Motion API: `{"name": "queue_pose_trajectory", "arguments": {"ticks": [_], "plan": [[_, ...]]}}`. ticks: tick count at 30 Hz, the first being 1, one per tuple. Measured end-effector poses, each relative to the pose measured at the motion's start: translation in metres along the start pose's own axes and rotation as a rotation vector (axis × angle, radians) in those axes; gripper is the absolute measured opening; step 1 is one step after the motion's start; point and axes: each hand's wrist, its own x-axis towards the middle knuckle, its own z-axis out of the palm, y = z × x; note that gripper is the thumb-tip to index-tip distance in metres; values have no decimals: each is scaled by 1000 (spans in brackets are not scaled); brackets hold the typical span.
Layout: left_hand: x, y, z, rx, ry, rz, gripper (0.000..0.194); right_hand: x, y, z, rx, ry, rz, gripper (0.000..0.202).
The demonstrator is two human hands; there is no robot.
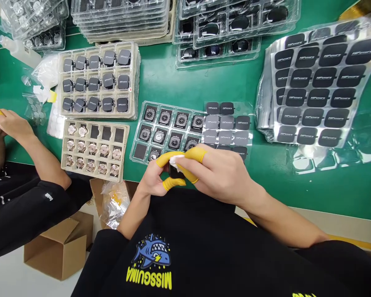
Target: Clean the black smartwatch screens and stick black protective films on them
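1. Green counter (160, 86), crowded: tray stacks (120, 24) at the back, sticker stack (321, 99) off to the right, a co-worker's hand (14, 123) far left.
2. My hands: left hand (151, 178) pinching a watch (175, 173) between thumb and finger; right hand (224, 169) closed on a white cloth (177, 159) against its upper side.
3. Watch sits at the counter's near edge, just in front of my tray (140, 152).
4. Risks, my read: pinch is on the edges, so a hard push could pop it out, maybe to the floor. Grit in the cloth could scratch it. Right wrist could snag the sticker sheet (226, 122) overlapping the tray.
5. Watch looks black; mostly covered, can't tell which face is up.
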Motion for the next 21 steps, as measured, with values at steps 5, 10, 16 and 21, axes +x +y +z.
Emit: {"name": "queue_pose_trajectory", "arguments": {"ticks": [5, 10, 16, 21], "plan": [[-6, -5, -4, -7, 63, -137, 73, -20, 11, 1, -29, 25, 141, 9], [5, -1, -8, 68, 45, -180, 42, -27, 0, -6, 244, 66, 111, 18], [9, 16, -11, 112, -5, -207, 75, -16, -14, -14, 297, 16, 17, 19], [4, 27, -10, 139, -14, -241, 90, -12, -14, -15, 260, -30, -37, 18]]}}
